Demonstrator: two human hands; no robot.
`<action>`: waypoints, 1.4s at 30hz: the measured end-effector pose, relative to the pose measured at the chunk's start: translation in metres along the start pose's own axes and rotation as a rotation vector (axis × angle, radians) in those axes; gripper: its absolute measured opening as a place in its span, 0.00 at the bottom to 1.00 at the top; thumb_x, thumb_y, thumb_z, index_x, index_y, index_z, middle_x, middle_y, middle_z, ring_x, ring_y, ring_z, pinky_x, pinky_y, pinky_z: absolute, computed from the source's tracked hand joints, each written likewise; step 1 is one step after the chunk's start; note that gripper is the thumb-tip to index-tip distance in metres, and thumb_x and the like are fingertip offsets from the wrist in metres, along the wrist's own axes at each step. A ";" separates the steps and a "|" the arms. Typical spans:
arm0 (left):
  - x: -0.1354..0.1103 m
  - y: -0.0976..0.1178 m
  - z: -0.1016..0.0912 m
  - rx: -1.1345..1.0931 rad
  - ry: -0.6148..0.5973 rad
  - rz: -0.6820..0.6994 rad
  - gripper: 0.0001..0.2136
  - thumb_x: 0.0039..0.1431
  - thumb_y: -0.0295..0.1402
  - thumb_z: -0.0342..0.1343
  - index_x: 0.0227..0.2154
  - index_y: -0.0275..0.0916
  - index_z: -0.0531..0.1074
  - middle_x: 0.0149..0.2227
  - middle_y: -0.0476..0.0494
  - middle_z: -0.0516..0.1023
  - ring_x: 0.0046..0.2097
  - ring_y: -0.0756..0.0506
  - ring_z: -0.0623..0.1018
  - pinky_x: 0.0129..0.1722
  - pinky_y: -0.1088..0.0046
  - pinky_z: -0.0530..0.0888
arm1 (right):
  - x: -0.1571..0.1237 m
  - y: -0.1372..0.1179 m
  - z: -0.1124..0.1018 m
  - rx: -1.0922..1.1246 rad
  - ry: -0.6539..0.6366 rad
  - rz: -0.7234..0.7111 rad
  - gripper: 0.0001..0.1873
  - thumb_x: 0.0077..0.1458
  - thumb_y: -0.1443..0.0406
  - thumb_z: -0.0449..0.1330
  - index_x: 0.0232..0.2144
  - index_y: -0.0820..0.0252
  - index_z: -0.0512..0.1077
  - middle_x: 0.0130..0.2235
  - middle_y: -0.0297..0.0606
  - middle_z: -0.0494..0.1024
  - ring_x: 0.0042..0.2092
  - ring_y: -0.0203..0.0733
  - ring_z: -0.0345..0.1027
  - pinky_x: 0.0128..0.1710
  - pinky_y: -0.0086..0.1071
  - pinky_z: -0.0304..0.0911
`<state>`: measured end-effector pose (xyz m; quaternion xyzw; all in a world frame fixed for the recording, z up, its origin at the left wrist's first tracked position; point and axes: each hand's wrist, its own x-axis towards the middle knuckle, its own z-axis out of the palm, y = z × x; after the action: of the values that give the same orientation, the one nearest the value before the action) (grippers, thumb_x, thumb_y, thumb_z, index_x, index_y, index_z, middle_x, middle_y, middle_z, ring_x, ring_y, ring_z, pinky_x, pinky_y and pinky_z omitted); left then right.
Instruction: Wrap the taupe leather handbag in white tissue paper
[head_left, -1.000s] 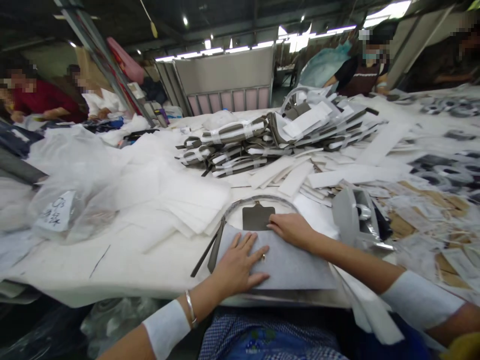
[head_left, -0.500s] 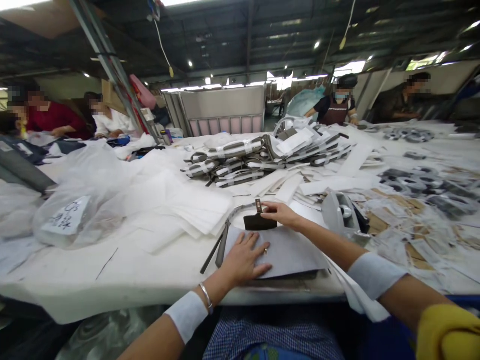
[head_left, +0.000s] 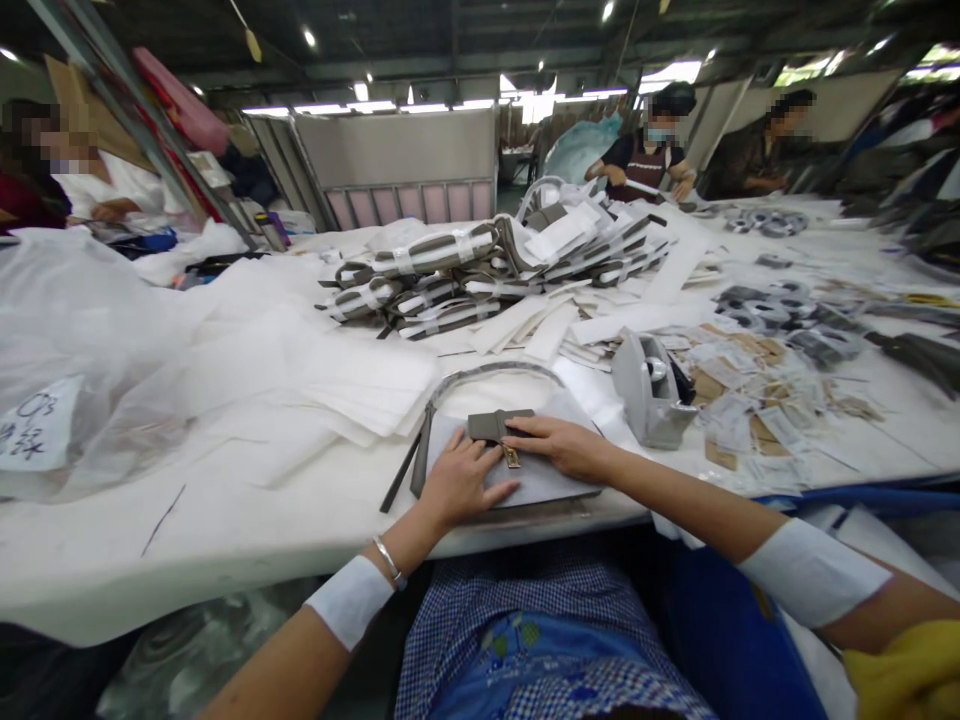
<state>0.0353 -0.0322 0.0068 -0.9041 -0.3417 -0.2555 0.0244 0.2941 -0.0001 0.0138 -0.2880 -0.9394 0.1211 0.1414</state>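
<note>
A dark grey-brown bag flap [head_left: 487, 426] lies folded toward me over a pale wrapping sheet [head_left: 547, 487], with a gold metal clasp [head_left: 512, 458] on its tab. Behind the flap curves a wrapped handle [head_left: 491, 371], and a dark strap [head_left: 421, 456] hangs off to the left. My left hand [head_left: 456, 482] rests on the sheet, fingers spread, their tips by the flap's near edge. On the flap's right part lies my right hand [head_left: 568, 446], its fingers stretched out beside the clasp. Most of the bag's body is covered by the sheet.
A pile of wrapped dark straps [head_left: 442, 250] lies beyond, with white paper strips [head_left: 525, 320] before it. A grey tape dispenser [head_left: 643, 385] stands to the right, near bagged tags [head_left: 750, 400]. White sheets [head_left: 367, 385] and a plastic bag [head_left: 105, 400] lie left. Co-workers sit across the table.
The flap, which stood away from me with its tab up, is folded down toward me over the sheet. My right hand came nearer with it; the view has shifted right and down.
</note>
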 end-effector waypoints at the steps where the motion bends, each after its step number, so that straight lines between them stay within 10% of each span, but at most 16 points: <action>1: -0.002 0.001 0.000 0.008 0.043 0.004 0.21 0.63 0.48 0.54 0.50 0.38 0.72 0.45 0.38 0.79 0.49 0.39 0.77 0.59 0.52 0.68 | 0.000 0.000 0.003 -0.016 0.014 -0.004 0.30 0.62 0.76 0.48 0.63 0.53 0.62 0.67 0.46 0.58 0.66 0.46 0.54 0.64 0.46 0.54; 11: -0.013 0.004 -0.004 -0.007 0.083 0.197 0.19 0.68 0.32 0.52 0.60 0.41 0.63 0.49 0.42 0.78 0.49 0.45 0.78 0.51 0.68 0.75 | -0.004 -0.005 0.011 -0.037 0.038 0.039 0.28 0.62 0.75 0.50 0.62 0.54 0.64 0.67 0.47 0.59 0.67 0.50 0.53 0.64 0.53 0.53; 30: -0.001 0.003 -0.009 -0.196 -0.117 0.109 0.10 0.68 0.32 0.50 0.45 0.41 0.75 0.41 0.45 0.79 0.43 0.48 0.79 0.43 0.73 0.77 | 0.011 -0.009 -0.002 -0.125 0.017 0.001 0.20 0.64 0.70 0.52 0.56 0.56 0.72 0.62 0.52 0.66 0.60 0.53 0.61 0.58 0.50 0.59; 42: -0.010 0.002 -0.008 -0.260 -0.136 0.082 0.14 0.69 0.32 0.47 0.52 0.41 0.73 0.47 0.43 0.78 0.47 0.46 0.79 0.48 0.71 0.77 | 0.039 -0.012 -0.013 0.086 -0.114 -0.099 0.12 0.64 0.68 0.52 0.39 0.61 0.76 0.40 0.39 0.75 0.38 0.37 0.69 0.39 0.29 0.63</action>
<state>0.0270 -0.0410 0.0091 -0.9281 -0.2692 -0.2346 -0.1058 0.2611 0.0143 0.0371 -0.2277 -0.9528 0.1707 0.1056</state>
